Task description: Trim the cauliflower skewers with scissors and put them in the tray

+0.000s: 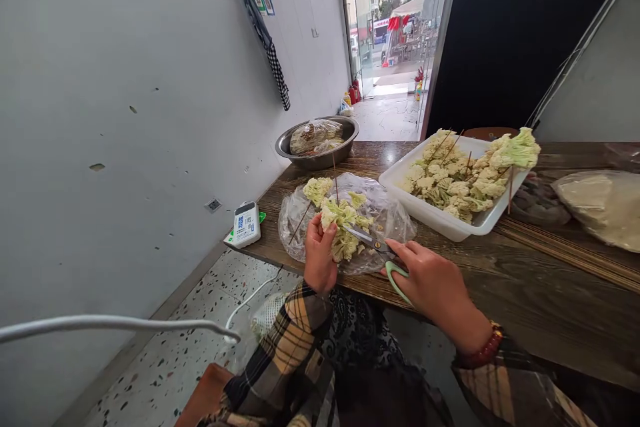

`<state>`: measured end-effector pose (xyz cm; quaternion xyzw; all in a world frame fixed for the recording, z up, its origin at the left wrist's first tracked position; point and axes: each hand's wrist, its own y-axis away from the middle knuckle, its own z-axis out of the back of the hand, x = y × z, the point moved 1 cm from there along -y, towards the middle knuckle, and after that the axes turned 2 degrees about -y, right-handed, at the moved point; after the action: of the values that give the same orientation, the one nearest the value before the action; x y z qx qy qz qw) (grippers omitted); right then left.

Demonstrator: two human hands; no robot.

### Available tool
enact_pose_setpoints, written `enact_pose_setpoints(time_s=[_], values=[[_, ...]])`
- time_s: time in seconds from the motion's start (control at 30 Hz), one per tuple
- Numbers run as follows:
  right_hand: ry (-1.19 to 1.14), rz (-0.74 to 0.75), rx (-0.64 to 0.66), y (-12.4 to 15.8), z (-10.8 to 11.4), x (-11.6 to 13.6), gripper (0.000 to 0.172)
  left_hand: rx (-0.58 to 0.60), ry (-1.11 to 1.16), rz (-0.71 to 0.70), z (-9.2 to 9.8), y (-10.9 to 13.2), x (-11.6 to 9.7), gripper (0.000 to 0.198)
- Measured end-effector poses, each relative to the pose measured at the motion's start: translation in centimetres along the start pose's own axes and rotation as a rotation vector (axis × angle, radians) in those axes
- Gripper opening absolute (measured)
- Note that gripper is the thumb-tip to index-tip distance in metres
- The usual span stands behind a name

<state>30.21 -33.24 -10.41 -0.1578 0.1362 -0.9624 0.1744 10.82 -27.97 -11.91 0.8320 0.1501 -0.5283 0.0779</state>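
My left hand (321,255) is closed on a pale cauliflower floret (338,212), held above a clear plastic bag (293,217). A thin wooden skewer (337,180) rises just behind that floret. In my right hand (434,283) is a pair of scissors (373,241) with light green handles, the blades pointing left and reaching the floret's side. More cauliflower pieces lie on the bag, partly hidden by my left hand and the blades. Another skewer (300,223) slants over the bag's left part, near a loose floret (318,190).
A white plastic tub (425,217) heaped with cauliflower florets and skewers stands right of the bag. Behind is a metal basin (315,161) holding bagged food. A white box-shaped device (246,225) sits at the table's left corner. Long skewers (570,250) and a filled bag (607,203) lie right.
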Motion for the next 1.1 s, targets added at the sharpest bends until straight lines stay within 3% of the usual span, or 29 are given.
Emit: enact_pose_setpoints(time_s=[0.37,0.5,0.87,1.1], values=[[0.090,0.003,0.118,-0.9,1.4,-0.3,0.045,0.007,-0.046,-0.029,-1.4,1.2,0.9,0.047],[0.115,-0.003,0.180,-1.3,2.2,-0.5,0.046,-0.036,-0.050,-0.065,-1.5,1.2,1.2,0.044],[0.166,0.037,0.261,-2.5,3.5,-0.5,0.046,-0.017,-0.003,0.000,-1.5,1.0,1.4,0.044],[0.156,0.072,0.307,-2.5,3.0,-0.7,0.040,0.008,-0.005,-0.016,-1.2,0.9,1.6,0.044]])
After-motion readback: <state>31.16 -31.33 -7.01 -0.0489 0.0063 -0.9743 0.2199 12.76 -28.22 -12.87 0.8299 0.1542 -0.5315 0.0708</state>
